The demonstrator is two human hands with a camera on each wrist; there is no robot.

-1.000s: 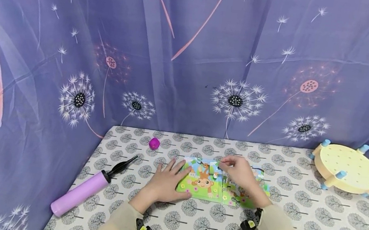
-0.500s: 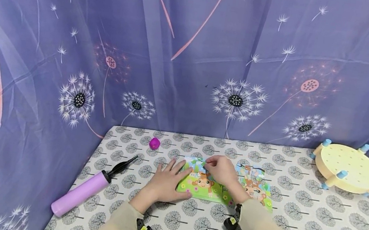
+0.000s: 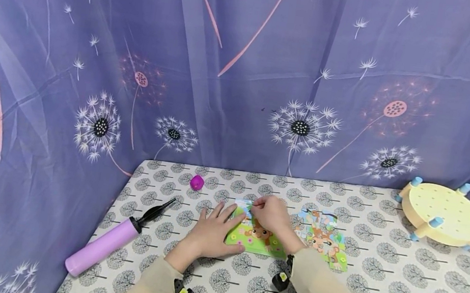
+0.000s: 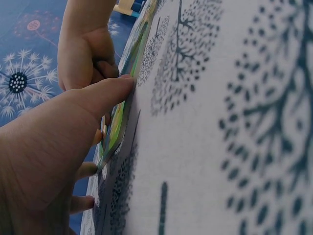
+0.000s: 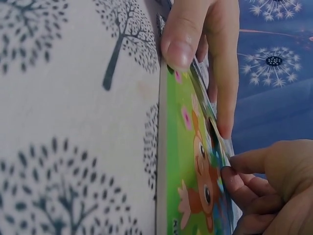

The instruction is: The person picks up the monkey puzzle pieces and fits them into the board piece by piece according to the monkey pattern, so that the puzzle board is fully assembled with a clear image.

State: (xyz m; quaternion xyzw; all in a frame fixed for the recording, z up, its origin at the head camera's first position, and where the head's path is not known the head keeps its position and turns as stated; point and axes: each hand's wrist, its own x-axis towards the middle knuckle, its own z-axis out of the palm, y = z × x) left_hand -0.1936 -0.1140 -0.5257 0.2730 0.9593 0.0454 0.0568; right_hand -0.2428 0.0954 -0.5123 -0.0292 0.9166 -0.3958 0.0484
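Observation:
A puzzle board (image 3: 249,245) printed with a cartoon monkey on green grass lies on the table. My left hand (image 3: 212,232) is spread over its left side, with the thumb at the near edge and the fingers reaching along the left edge. My right hand (image 3: 272,217) is over the upper part of the board, thumb and index finger pinching a thin puzzle piece (image 5: 225,151), mostly hidden by the fingers. In the right wrist view the piece lies close over the board, near my left index fingertip. Joined monkey puzzle pieces (image 3: 331,246) lie to the right, partly behind my right wrist.
A purple hand pump (image 3: 103,245) with a black nozzle lies at the left. A small magenta object (image 3: 196,182) sits near the back edge. At the back right stands a pale yellow oval stand (image 3: 444,213) with blue-tipped legs. A patterned curtain (image 3: 242,93) hangs behind the table.
My right hand has moved left across the board with the puzzle piece, from its right side to its upper middle, uncovering the joined pieces at the right. My left hand has stayed still.

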